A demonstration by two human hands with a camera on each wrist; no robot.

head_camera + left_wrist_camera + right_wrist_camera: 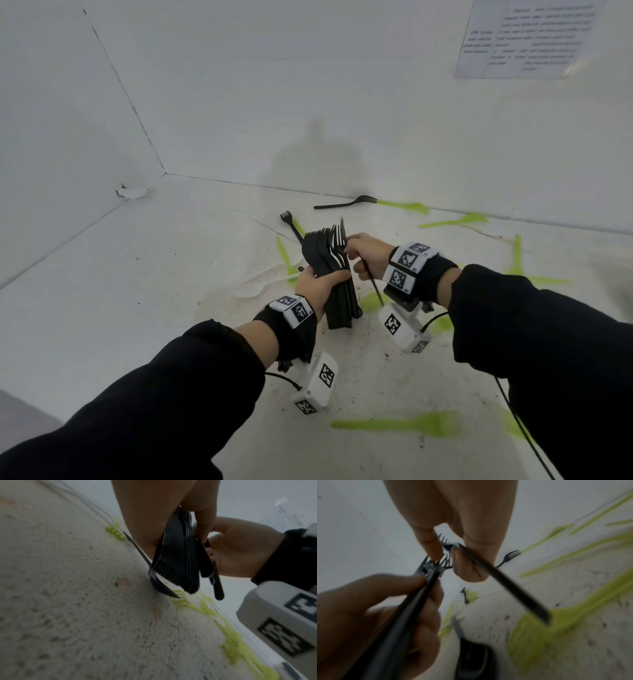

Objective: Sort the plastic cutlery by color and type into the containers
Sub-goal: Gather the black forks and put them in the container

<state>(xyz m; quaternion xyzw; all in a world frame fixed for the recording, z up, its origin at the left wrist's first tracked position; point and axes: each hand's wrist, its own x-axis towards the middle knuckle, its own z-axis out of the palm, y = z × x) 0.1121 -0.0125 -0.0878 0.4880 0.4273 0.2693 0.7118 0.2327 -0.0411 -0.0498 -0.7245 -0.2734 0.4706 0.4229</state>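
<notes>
The left hand (pixel 317 286) is wrapped round a stack of black forks (pixel 334 270), held above the white floor (pixel 144 301), tines up; the right hand (pixel 368 255) pinches a single black fork (pixel 375 289) beside the stack's tines, apparently touching them, though blur obscures this; green cutlery (pixel 397 425) and two loose black forks (pixel 346 204) lie scattered on the floor.

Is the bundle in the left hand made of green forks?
No, the left hand grips a bundle of black forks; the green cutlery lies scattered on the floor.
</notes>
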